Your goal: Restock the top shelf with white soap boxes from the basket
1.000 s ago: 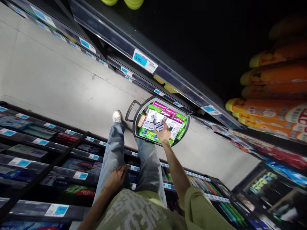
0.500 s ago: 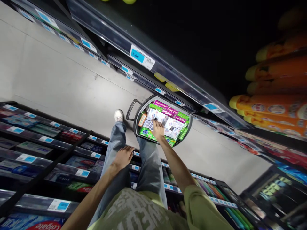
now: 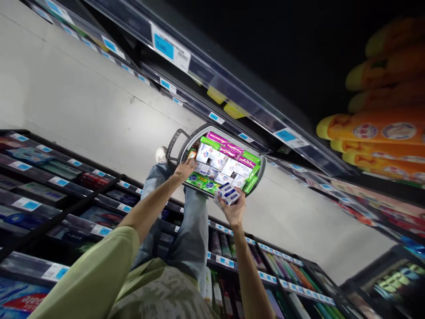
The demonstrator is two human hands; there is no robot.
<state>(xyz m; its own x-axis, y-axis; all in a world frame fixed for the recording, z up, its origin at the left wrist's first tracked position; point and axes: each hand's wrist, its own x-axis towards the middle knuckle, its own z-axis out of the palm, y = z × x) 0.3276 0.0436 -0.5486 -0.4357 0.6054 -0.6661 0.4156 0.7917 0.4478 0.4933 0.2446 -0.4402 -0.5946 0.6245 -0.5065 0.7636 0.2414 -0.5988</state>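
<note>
A dark shopping basket (image 3: 261,170) stands on the floor by my feet, packed with several white, green and pink boxes. My right hand (image 3: 235,209) is closed around a white-and-blue box (image 3: 228,193), held just off the basket's near rim. My left hand (image 3: 183,169) reaches into the basket's left end, fingers curled over the boxes near a small orange pack (image 3: 191,154); what it grips is hidden. The basket's handle (image 3: 173,142) sticks out to the left, beside my white shoe (image 3: 161,155).
Shelves line both sides of the narrow aisle: toothpaste boxes (image 3: 20,299) and toothbrushes (image 3: 288,270) on the left rack, orange bottles (image 3: 375,130) at the upper right. Blue price tags (image 3: 170,49) run along the shelf edges. Pale floor (image 3: 73,102) stretches ahead.
My right hand has lifted a white-and-blue box out of the basket toward me. My left hand has moved from my thigh forward into the basket's left end. The camera has tilted.
</note>
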